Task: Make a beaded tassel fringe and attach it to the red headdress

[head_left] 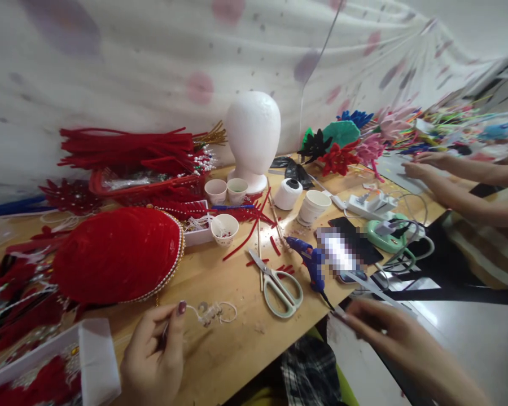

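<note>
My left hand (154, 352) is low in the view, thumb and finger pinched on a white cord (193, 309). Clear beads or small clear pieces (209, 313) and a loop of the cord lie on the table beside the fingertips. Past the table's front edge, my right hand (385, 330) is closed in a pinch; what it holds, if anything, is too small to make out. Between the hands are scissors (281, 293) with pale handles and a blue glue gun (309, 262). A red domed piece edged with pearl beads (118, 256) rests left of centre.
A white foam head (254, 132) stands at the back, near paper cups (224, 230) and a thread spool (288, 194). Red pipe cleaners (127, 148) are piled behind. Phones (355, 239) and a power strip (372, 204) sit right. A co-worker's hands (427, 169) are farther right.
</note>
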A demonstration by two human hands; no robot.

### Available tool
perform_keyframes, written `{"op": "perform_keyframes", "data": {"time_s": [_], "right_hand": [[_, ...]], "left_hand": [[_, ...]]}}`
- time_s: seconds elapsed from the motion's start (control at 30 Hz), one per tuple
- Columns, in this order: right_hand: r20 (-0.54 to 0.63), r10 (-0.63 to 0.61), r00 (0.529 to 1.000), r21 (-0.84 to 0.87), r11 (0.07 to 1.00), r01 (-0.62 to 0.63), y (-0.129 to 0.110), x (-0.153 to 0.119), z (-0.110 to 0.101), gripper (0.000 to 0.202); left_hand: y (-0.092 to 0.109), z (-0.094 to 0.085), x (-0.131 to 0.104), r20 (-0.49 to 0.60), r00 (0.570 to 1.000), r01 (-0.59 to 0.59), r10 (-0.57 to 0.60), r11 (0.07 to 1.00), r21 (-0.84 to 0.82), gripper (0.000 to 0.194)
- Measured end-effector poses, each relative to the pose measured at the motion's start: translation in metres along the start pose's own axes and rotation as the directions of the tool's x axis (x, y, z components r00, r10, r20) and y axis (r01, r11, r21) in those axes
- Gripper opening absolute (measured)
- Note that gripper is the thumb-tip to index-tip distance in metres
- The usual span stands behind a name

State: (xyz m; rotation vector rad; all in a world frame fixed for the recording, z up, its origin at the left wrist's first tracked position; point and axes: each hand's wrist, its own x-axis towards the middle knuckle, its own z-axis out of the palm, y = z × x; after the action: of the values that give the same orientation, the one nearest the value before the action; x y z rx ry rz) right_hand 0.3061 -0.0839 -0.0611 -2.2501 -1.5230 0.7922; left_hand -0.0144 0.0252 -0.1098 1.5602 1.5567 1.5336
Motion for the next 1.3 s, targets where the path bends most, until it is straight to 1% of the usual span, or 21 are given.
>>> {"op": "perform_keyframes", "data": {"time_s": [0.03,0.07,0.1,0.13,0.2,0.3,0.37,0.47,0.53,0.57,0.63,0.67,0.7,0.77,0.83,0.9,1.0,1.07,1.1,1.2,1.3], "right_hand": [[-0.146,0.103,0.984,-0.008,0.994,-0.105,0.017,-0.005,-0.005,0.038],[-0.356,0.168,0.919,-0.02,0.982,-0.188,0.034,-0.008,-0.007,0.04],[-0.514,0.16,0.843,-0.041,0.977,-0.211,0.048,-0.008,-0.006,0.045],[-0.609,0.111,0.785,-0.056,0.982,-0.182,0.061,-0.006,-0.004,0.05],[-0.7,0.002,0.714,-0.106,0.989,-0.107,0.078,0.004,0.005,0.06],[-0.719,-0.158,0.676,-0.253,0.966,-0.043,0.091,0.026,0.019,0.063],[-0.692,-0.185,0.697,-0.288,0.957,-0.032,0.097,0.04,0.027,0.058],[-0.666,-0.163,0.728,-0.262,0.965,-0.023,0.102,0.052,0.034,0.067],[-0.683,-0.163,0.712,-0.244,0.97,-0.013,0.1,0.051,0.033,0.069],[-0.709,-0.155,0.688,-0.231,0.973,-0.02,0.098,0.047,0.03,0.066],[-0.71,-0.08,0.7,-0.16,0.986,-0.049,0.092,0.034,0.022,0.056],[-0.73,-0.005,0.683,-0.082,0.993,-0.081,0.088,0.026,0.017,0.051],[-0.694,0.077,0.716,-0.008,0.993,-0.114,0.084,0.016,0.012,0.045],[-0.581,0.119,0.805,0.039,0.992,-0.118,0.075,-0.003,0.005,0.034],[-0.442,0.067,0.895,0.028,0.998,-0.061,0.06,-0.017,0.004,0.031],[-0.297,-0.076,0.952,0.046,0.995,0.093,0.037,-0.021,0.012,0.029],[-0.234,-0.258,0.938,0.054,0.959,0.277,-0.006,-0.007,0.038,0.025],[-0.271,-0.317,0.909,-0.025,0.946,0.322,-0.032,0.011,0.06,0.019],[-0.273,-0.343,0.899,-0.083,0.939,0.333,-0.041,0.02,0.07,0.024],[-0.253,-0.335,0.908,-0.246,0.929,0.275,-0.052,0.044,0.089,0.034],[-0.229,-0.337,0.913,-0.329,0.91,0.253,-0.05,0.054,0.091,0.035]], "left_hand": [[-0.002,-0.001,0.0,-0.018,1.0,0.013,-0.013,1.0,0.003,0.012],[-0.003,-0.001,0.0,-0.036,0.999,0.031,-0.03,0.999,0.008,0.013],[-0.004,-0.002,0.0,-0.044,0.997,0.057,-0.056,0.998,0.016,0.014],[-0.006,-0.003,-0.001,-0.048,0.995,0.087,-0.086,0.996,0.025,0.016],[-0.007,-0.003,-0.002,-0.056,0.989,0.142,-0.14,0.989,0.041,0.018],[-0.007,-0.002,-0.005,-0.076,0.981,0.181,-0.178,0.982,0.044,0.019],[-0.006,0.0,-0.008,-0.119,0.975,0.192,-0.188,0.981,0.026,0.02],[-0.006,0.002,-0.011,-0.134,0.968,0.214,-0.213,0.977,-0.007,0.023],[-0.004,0.003,-0.012,-0.124,0.966,0.227,-0.225,0.974,-0.003,0.024],[-0.003,0.004,-0.012,-0.124,0.966,0.23,-0.227,0.973,0.007,0.023],[0.002,0.006,-0.012,-0.119,0.968,0.224,-0.22,0.974,0.023,0.022],[0.005,0.007,-0.012,-0.114,0.97,0.218,-0.214,0.976,0.025,0.021],[0.007,0.008,-0.012,-0.104,0.973,0.209,-0.206,0.978,0.023,0.02],[0.009,0.008,-0.011,-0.09,0.977,0.196,-0.193,0.98,0.02,0.018],[0.008,0.007,-0.009,-0.078,0.981,0.179,-0.177,0.984,0.021,0.018],[0.004,0.004,-0.006,-0.05,0.987,0.155,-0.154,0.988,0.019,0.019],[-0.001,0.0,-0.004,0.02,0.995,0.099,-0.099,0.995,-0.008,0.018],[0.0,-0.001,-0.006,0.066,0.996,0.059,-0.058,0.998,-0.021,0.016],[0.002,-0.001,-0.007,0.074,0.996,0.05,-0.048,0.998,-0.023,0.016],[0.01,0.002,-0.013,0.048,0.993,0.106,-0.104,0.993,-0.043,0.017],[0.017,0.004,-0.017,0.044,0.985,0.169,-0.166,0.983,-0.076,0.021]]}}
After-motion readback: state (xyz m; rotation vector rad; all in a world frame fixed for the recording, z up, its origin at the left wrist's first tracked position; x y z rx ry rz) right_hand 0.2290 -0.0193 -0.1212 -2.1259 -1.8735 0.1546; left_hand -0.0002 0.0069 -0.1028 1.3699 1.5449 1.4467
